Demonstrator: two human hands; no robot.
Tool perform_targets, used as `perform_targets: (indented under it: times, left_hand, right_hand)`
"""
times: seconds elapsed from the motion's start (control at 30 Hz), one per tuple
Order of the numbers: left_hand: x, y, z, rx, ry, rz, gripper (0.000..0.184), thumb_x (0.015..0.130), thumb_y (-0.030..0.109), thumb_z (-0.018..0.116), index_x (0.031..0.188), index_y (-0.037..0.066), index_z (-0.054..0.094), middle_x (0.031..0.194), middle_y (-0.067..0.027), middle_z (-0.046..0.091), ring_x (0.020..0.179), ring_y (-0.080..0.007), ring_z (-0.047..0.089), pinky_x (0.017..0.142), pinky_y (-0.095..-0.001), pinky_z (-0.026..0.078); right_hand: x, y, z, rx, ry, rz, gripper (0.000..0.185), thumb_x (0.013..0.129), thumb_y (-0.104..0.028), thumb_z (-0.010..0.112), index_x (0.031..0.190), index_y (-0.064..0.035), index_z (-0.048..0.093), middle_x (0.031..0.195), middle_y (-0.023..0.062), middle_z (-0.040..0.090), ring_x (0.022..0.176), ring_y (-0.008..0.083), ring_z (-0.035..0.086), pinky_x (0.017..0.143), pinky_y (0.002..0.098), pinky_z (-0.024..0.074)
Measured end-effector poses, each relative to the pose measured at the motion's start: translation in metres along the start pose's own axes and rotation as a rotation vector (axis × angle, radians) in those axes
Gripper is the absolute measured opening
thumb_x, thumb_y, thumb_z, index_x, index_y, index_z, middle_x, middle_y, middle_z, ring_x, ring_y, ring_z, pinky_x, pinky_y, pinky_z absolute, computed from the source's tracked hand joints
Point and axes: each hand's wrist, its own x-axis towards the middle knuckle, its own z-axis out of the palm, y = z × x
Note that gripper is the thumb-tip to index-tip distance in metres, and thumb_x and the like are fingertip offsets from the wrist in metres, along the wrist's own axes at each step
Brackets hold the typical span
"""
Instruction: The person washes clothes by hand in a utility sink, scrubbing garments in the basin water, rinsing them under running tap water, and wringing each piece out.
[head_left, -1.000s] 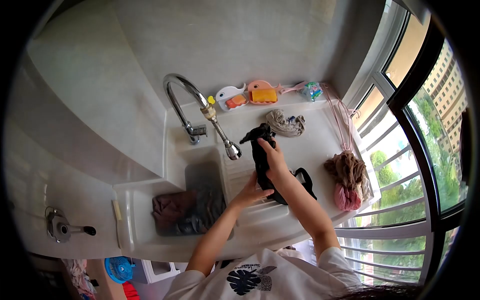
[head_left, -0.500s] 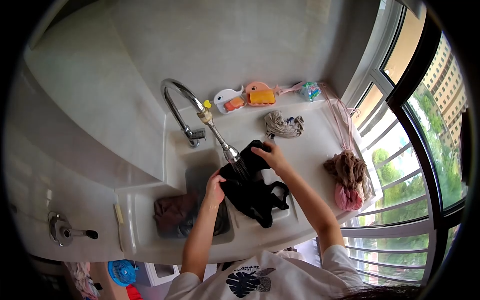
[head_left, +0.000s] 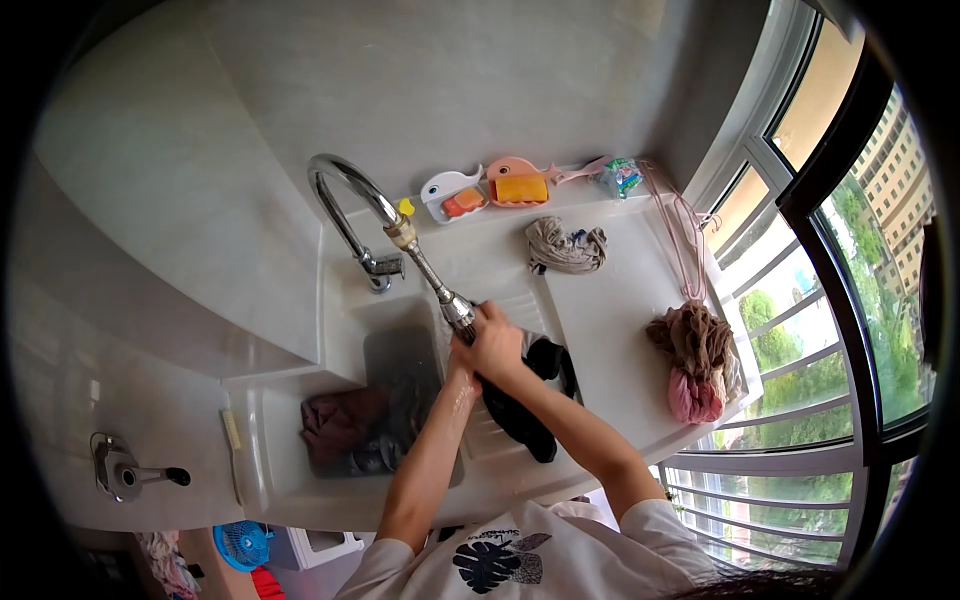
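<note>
Black garment (head_left: 520, 415) at centre of frame, over the ribbed drainboard (head_left: 480, 440), loose straps and tail hanging toward lower right. Right hand (head_left: 497, 338) has its fingers curled closed on the bunched end, right under the faucet nozzle (head_left: 458, 310). Left hand (head_left: 460, 374) is pressed up against it from the left; its fingers are mostly covered, so can't tell how far closed or what they grip.

Risks, my judgement: wet cloth could slip from the grip and slide left into the basin with the soaking clothes (head_left: 340, 420); knuckles this near the nozzle could knock it aside; any flow striking bunched fabric could splash the desk (head_left: 625, 320) and shirt (head_left: 540, 560).

Hard to read: bunched part of garment hidden by hands; any water stream hidden too; soaking clothes blur together in murky water; items at bottom left cut off.
</note>
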Motion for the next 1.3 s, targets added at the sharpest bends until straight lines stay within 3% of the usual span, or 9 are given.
perform_targets:
  times: [0.1,0.3,0.4,0.53,0.63,0.7,0.9,1.03,1.3]
  left_hand:
    - [-0.003,0.022,0.037,0.286,0.484,-0.304,0.045,0.095,0.04,0.047,0.125,0.008,0.051,0.12,-0.0053,0.058,0.109,-0.0171,0.056,0.091,-0.0337,0.046]
    - [-0.002,0.0,-0.037,0.324,-0.159,0.118,0.037,0.097,0.034,0.043,0.124,0.011,0.051,0.112,-0.0042,0.059,0.101,-0.0216,0.059,0.09,-0.0378,0.047]
    - [-0.012,0.031,0.017,0.279,0.397,-0.614,0.048,0.096,0.041,0.048,0.128,0.006,0.053,0.123,-0.0074,0.06,0.111,-0.0172,0.058,0.097,-0.0345,0.045]
    - [-0.019,0.057,0.032,0.235,0.069,-0.655,0.047,0.091,0.04,0.057,0.126,0.008,0.054,0.121,-0.0079,0.061,0.109,-0.0175,0.059,0.095,-0.0339,0.046]
    - [0.0,0.072,0.023,0.548,0.187,-0.486,0.044,0.089,0.036,0.061,0.121,0.007,0.055,0.114,-0.0108,0.062,0.104,-0.0206,0.06,0.092,-0.0349,0.047]
    - [-0.003,0.072,0.01,1.756,0.084,0.286,0.055,0.08,0.045,0.069,0.109,0.0,0.055,0.112,-0.0172,0.06,0.105,-0.0304,0.058,0.091,-0.0397,0.046]
    - [-0.043,0.04,0.01,1.896,0.006,0.167,0.058,0.08,0.028,0.069,0.124,-0.004,0.05,0.114,-0.0199,0.058,0.107,-0.0324,0.056,0.091,-0.0386,0.045]
    - [-0.048,0.069,0.022,0.624,0.187,-0.186,0.034,0.084,0.006,0.053,0.116,-0.004,0.059,0.105,-0.0111,0.065,0.097,-0.018,0.061,0.088,-0.0295,0.046]
    - [-0.065,0.024,0.018,2.038,0.14,0.321,0.094,0.074,0.039,0.074,0.139,-0.007,0.025,0.141,-0.0294,0.028,0.129,-0.0428,0.033,0.106,-0.0454,0.031]
  right_hand:
    - [0.018,0.022,0.011,0.04,0.13,0.197,0.038,0.068,-0.028,0.072,0.094,-0.0074,0.053,0.095,0.0164,0.053,0.084,0.0385,0.059,0.069,0.0464,0.0506]
    - [-0.024,-0.024,-0.015,0.073,-0.007,-0.065,0.04,0.074,-0.025,0.068,0.105,-0.0062,0.052,0.103,0.0182,0.057,0.083,0.0419,0.06,0.066,0.0494,0.0485]
    - [0.023,0.031,-0.012,0.044,0.126,0.129,0.026,0.083,-0.024,0.064,0.099,-0.0074,0.055,0.093,0.0179,0.06,0.081,0.0408,0.06,0.066,0.0492,0.0473]
    - [0.047,0.056,-0.049,0.054,0.145,0.06,0.026,0.084,-0.028,0.064,0.096,-0.0067,0.056,0.086,0.018,0.064,0.079,0.0409,0.061,0.065,0.0485,0.0478]
    - [0.057,0.071,-0.068,0.092,0.165,0.045,0.028,0.084,-0.028,0.064,0.095,-0.0041,0.057,0.081,0.0212,0.064,0.079,0.0424,0.06,0.065,0.048,0.0469]
    - [0.053,0.084,-0.068,0.13,0.148,0.055,0.03,0.083,-0.028,0.066,0.1,-0.0049,0.059,0.083,0.0217,0.064,0.081,0.0423,0.061,0.069,0.0462,0.0477]
    - [0.044,0.082,-0.052,0.38,0.033,0.129,0.036,0.085,-0.03,0.064,0.111,-0.0059,0.056,0.097,0.023,0.064,0.092,0.0403,0.061,0.077,0.0407,0.048]
    - [0.05,0.113,-0.029,0.461,0.027,0.185,0.039,0.086,-0.027,0.063,0.116,-0.0041,0.054,0.1,0.0229,0.064,0.095,0.0402,0.061,0.079,0.0396,0.0478]
    - [-0.002,0.048,-0.009,0.035,-0.068,0.044,0.034,0.078,-0.021,0.067,0.106,-0.0072,0.055,0.089,0.0166,0.058,0.088,0.0357,0.061,0.07,0.0458,0.0499]
